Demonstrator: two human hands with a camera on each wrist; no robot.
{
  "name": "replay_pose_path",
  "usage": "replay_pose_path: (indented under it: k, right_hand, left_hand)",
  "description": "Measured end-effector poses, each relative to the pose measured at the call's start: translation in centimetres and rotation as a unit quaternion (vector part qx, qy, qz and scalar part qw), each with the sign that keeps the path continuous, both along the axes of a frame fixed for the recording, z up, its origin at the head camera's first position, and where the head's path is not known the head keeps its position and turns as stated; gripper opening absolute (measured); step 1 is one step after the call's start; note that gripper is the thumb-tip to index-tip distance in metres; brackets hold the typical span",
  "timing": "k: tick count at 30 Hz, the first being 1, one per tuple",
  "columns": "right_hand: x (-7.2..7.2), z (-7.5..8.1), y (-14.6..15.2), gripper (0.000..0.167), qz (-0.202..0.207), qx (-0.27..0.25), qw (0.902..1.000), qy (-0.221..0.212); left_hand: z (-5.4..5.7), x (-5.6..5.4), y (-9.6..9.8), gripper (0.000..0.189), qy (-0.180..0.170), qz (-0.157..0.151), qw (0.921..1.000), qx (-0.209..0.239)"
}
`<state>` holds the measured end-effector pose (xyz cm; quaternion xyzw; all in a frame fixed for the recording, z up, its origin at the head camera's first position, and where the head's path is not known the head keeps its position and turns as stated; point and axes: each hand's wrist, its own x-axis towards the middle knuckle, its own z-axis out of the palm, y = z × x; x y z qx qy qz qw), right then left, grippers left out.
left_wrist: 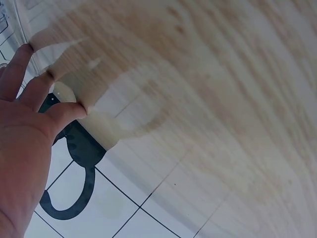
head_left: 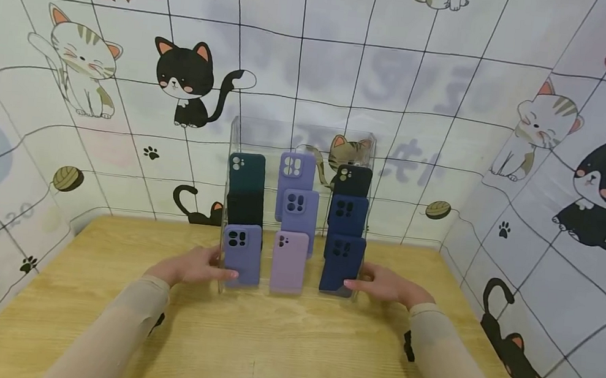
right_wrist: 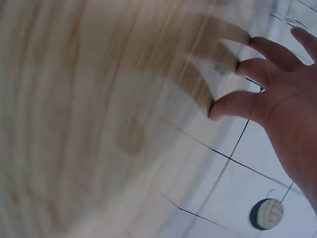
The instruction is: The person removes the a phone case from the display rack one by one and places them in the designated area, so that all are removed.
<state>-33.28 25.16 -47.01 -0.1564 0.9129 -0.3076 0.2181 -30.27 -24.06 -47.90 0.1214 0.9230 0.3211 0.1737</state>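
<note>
I have both hands at the sides of a clear plastic tiered stand (head_left: 264, 135), which sits upright on the glossy wood-grain table (head_left: 264, 345) in front of the cat-print wall covering (head_left: 316, 67). My left hand (head_left: 194, 266) grips its left edge, thumb across the violet phone case with dark camera cut-outs (head_left: 242, 259); my right hand (head_left: 389, 285) grips the right edge, thumb over the lowest navy-blue phone case (head_left: 340, 270). In the wrist views my other fingers are bent and spread, fingertips meeting their reflections. I judge the step in hand to be steadying or positioning the stand; the next move calls for level, even pressure, so the cases stay seated.
</note>
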Motion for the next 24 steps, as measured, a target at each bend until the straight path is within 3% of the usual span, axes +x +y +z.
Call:
replay_pose_path:
  k: [5, 9, 12, 20, 24]
  right_hand:
    - [0.8, 1.9, 0.5, 0.109, -0.018, -0.063, 0.9953, 0.071]
    - [2.3, 4.1, 0.3, 0.105, -0.04, -0.1, 0.9813, 0.159]
    - [3.4, 5.2, -0.1, 0.099, -0.045, -0.104, 0.9747, 0.193]
    - [4.9, 5.4, -1.3, 0.076, -0.037, -0.085, 0.961, 0.261]
    - [5.2, 5.2, -1.9, 0.073, -0.042, -0.071, 0.961, 0.264]
  left_hand:
    - [0.4, -0.2, 0.2, 0.118, -0.003, 0.003, 1.0, -0.009]
    - [0.4, -0.1, 0.3, 0.117, -0.004, 0.001, 1.0, -0.003]
    - [0.0, -0.1, 0.3, 0.117, 0.0, 0.0, 1.0, -0.001]
    - [-0.5, -0.2, 0.0, 0.115, 0.007, 0.003, 0.9999, -0.008]
    - [-0.4, -0.2, 0.0, 0.114, 0.013, 0.002, 0.9999, -0.011]
